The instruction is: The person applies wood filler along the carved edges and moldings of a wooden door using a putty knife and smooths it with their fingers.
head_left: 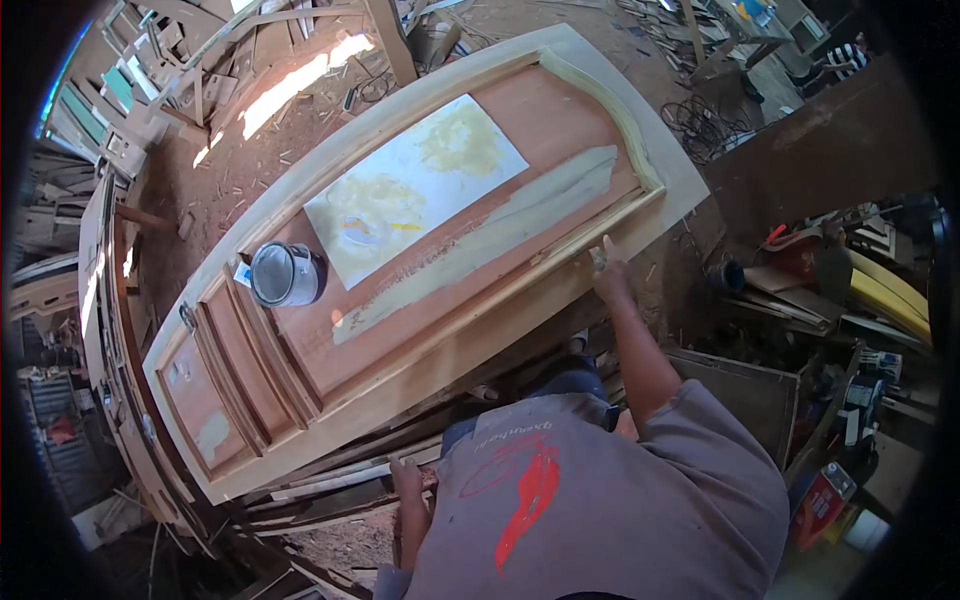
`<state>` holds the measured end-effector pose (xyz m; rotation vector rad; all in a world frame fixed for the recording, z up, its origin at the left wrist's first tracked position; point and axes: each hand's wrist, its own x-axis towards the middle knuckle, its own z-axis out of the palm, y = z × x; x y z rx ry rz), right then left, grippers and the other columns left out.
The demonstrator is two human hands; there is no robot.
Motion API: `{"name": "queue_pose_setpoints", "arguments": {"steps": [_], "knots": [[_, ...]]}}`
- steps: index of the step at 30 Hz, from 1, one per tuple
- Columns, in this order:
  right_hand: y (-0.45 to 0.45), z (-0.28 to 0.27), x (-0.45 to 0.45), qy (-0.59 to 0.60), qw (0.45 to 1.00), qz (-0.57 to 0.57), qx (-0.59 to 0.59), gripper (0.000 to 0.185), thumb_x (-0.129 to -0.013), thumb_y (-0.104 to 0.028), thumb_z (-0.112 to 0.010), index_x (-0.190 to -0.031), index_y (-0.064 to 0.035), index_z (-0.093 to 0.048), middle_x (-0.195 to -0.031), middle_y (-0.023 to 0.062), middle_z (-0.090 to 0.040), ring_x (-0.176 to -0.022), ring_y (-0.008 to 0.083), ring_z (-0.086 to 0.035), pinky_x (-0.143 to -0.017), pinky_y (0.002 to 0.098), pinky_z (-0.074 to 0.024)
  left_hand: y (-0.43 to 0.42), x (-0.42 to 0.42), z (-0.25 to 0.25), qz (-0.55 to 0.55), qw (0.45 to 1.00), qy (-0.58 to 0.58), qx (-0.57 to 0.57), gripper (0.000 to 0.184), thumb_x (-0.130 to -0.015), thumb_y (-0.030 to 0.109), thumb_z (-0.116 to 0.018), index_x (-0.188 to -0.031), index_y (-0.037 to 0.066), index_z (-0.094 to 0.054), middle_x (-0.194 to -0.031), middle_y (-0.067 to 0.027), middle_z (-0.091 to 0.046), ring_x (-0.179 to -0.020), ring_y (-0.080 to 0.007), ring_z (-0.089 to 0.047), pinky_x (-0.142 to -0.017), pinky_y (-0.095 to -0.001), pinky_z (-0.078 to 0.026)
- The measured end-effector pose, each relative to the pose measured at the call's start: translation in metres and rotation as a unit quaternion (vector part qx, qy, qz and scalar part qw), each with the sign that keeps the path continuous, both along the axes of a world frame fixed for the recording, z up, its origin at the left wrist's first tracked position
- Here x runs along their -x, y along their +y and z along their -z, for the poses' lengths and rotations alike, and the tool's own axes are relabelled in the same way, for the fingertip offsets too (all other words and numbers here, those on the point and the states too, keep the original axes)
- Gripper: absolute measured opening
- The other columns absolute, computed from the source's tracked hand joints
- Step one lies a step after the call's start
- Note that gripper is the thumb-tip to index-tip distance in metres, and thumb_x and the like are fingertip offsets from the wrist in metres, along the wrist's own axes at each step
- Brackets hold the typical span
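Note:
My right hand (613, 275) is at the near edge of a large wooden door panel (440, 345), over its raised moulding. Its fingers are closed around a small pale thing (598, 259) that I cannot make out. My left hand (407, 482) hangs low beside long wood strips (345, 480), fingers slightly apart, with nothing visible in it. On the panel lies a white sheet (400, 205) smeared with yellowish paste. A broad streak of pale filler (480, 245) runs along the reddish panel. An open paint tin (287, 276) stands on it, left of the sheet.
Curved wooden boards (110, 370) are stacked at the left. Wood scraps litter the dirt floor (235, 180). Coiled cable (705, 128) lies beyond the panel's far right corner. At the right are a red box (825, 500), a yellow curved piece (890, 295) and a wooden crate (740, 390).

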<state>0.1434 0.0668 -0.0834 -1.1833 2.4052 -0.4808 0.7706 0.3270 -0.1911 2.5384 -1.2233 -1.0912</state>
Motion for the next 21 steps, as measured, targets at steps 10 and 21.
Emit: {"name": "queue_pose_setpoints", "arguments": {"steps": [10, 21], "knots": [[0.006, -0.006, -0.04, -0.502, 0.859, -0.044, 0.088, 0.041, -0.098, -0.01, -0.075, -0.136, -0.0001, -0.064, -0.115, 0.0037, -0.074, -0.101, 0.012, -0.07, -0.089, 0.0296, -0.0574, 0.013, -0.012, -0.005, 0.0, 1.0, 0.001, 0.007, 0.043, -0.095, 0.018, -0.059, -0.132, -0.005, -0.064, -0.133, -0.0308, -0.066, -0.127, -0.0448, -0.061, -0.114, -0.0473, -0.044], [0.016, -0.07, -0.153, -0.613, 0.783, -0.092, 0.051, 0.05, -0.096, -0.007, -0.075, -0.144, -0.0008, -0.061, -0.115, 0.0025, -0.073, -0.104, 0.0099, -0.068, -0.094, 0.0289, -0.0547, -0.089, 0.041, -0.101, -0.026, 0.971, 0.17, 0.165, 0.03, -0.095, 0.026, -0.077, -0.11, 0.001, -0.07, -0.104, -0.0167, -0.075, -0.092, -0.0339, -0.073, -0.088, -0.0405, -0.056]]}}
